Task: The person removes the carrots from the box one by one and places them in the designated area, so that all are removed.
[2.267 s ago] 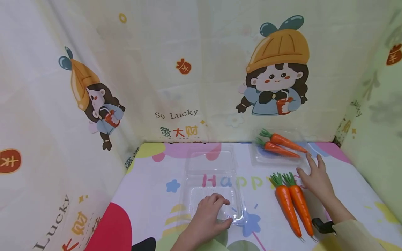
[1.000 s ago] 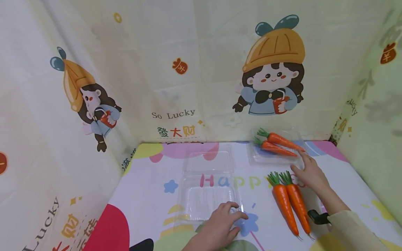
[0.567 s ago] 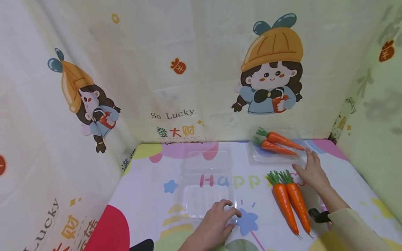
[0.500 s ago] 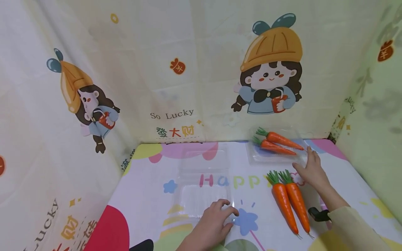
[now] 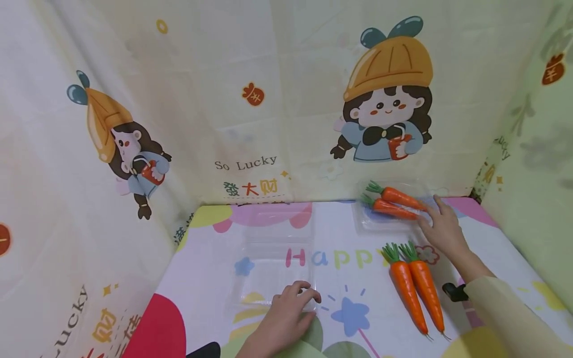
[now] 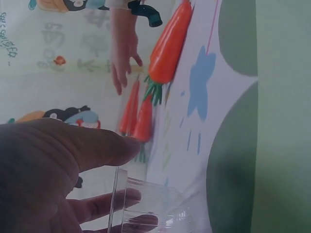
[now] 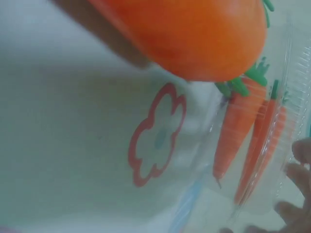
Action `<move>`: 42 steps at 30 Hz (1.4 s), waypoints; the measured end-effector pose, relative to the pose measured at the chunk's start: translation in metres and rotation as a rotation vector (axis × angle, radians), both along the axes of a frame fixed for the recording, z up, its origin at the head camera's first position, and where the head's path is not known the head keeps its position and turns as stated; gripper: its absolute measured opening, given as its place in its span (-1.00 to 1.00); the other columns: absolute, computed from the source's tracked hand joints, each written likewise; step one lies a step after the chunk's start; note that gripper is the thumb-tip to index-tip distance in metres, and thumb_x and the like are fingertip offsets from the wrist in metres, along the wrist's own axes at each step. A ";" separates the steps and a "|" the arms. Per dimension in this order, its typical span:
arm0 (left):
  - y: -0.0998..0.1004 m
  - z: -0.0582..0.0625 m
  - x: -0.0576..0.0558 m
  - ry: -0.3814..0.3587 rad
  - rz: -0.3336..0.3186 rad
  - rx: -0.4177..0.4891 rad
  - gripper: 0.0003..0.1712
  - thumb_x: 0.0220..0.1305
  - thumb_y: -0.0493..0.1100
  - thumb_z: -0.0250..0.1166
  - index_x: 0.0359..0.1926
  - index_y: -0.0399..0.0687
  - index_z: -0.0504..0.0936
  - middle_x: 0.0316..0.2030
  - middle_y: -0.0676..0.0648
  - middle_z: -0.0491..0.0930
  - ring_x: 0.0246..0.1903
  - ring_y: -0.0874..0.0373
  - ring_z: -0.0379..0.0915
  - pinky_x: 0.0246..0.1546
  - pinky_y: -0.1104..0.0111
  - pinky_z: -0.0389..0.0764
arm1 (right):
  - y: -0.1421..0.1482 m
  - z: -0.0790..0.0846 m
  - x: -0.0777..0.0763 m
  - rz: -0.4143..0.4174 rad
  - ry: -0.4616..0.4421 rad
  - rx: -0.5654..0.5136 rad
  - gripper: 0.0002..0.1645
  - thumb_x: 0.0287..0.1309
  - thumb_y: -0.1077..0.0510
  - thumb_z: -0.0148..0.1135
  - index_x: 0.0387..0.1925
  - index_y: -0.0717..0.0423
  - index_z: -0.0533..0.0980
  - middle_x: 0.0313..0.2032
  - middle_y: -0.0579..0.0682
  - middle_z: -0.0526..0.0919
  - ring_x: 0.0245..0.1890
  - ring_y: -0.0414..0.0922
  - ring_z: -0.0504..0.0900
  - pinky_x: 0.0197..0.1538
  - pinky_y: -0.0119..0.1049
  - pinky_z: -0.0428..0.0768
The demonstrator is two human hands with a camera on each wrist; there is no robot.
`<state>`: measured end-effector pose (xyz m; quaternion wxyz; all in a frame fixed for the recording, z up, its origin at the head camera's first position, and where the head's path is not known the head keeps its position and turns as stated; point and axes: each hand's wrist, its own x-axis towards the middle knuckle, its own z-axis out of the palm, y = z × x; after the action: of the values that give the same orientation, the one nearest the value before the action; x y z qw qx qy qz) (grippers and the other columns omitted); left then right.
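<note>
My left hand [image 5: 286, 315] is at the near right corner of an open clear plastic clamshell box [image 5: 275, 242]; in the left wrist view its thumb [image 6: 104, 148] and fingers [image 6: 104, 206] lie on either side of the box wall, pinching it. My right hand [image 5: 447, 236] reaches with spread fingers to the right end of a second clear plastic box [image 5: 371, 227], close to the tips of two carrots [image 5: 398, 197] lying in it. Those carrots also show through the box in the right wrist view, with fingers [image 7: 296, 179] beside the wall.
Two larger carrots [image 5: 406, 293] lie side by side on the printed tablecloth [image 5: 349, 278], just left of my right forearm. One looms large as an orange shape [image 7: 199, 34] in the right wrist view. A patterned cloth wall [image 5: 304, 124] rises behind the table.
Within the last half second my left hand has moved left, and the clamshell box has slid left with it. My right hand has shifted slightly forward over the carrot tips.
</note>
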<state>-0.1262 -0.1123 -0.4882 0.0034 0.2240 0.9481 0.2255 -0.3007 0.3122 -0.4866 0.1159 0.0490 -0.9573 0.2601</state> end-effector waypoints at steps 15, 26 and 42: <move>-0.030 0.004 -0.007 -0.014 0.097 -0.013 -0.71 0.33 -0.12 0.38 -0.02 0.36 0.58 0.12 0.06 0.53 0.08 -0.02 0.48 -0.13 0.07 0.45 | -0.022 0.006 0.000 0.138 -0.043 0.043 -0.26 0.37 0.11 0.22 0.45 0.35 0.27 0.43 0.56 0.15 0.30 0.62 0.22 0.25 0.58 0.23; -0.045 0.002 -0.014 -0.003 0.153 -0.029 -0.71 0.31 -0.13 0.40 -0.01 0.29 0.60 0.08 0.02 0.55 0.08 -0.02 0.48 0.04 -0.13 0.50 | -0.049 0.011 0.004 0.147 -0.102 0.072 -0.23 0.36 0.06 0.23 0.48 0.25 0.26 0.50 0.44 0.14 0.33 0.61 0.18 0.22 0.66 0.15; -0.061 0.003 -0.021 0.090 0.176 -0.018 -0.72 0.27 -0.21 0.43 -0.05 0.19 0.62 0.04 -0.02 0.59 0.06 -0.09 0.52 0.10 -0.20 0.47 | -0.087 0.018 0.011 0.224 -0.127 0.132 -0.24 0.37 0.00 0.22 0.51 0.12 0.29 0.49 0.35 0.22 0.25 0.59 0.34 0.08 0.63 0.33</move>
<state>-0.1467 -0.1737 -0.4852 -0.0568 0.1495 0.9654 0.2060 -0.2897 0.2255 -0.4691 0.0218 0.1466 -0.9663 0.2105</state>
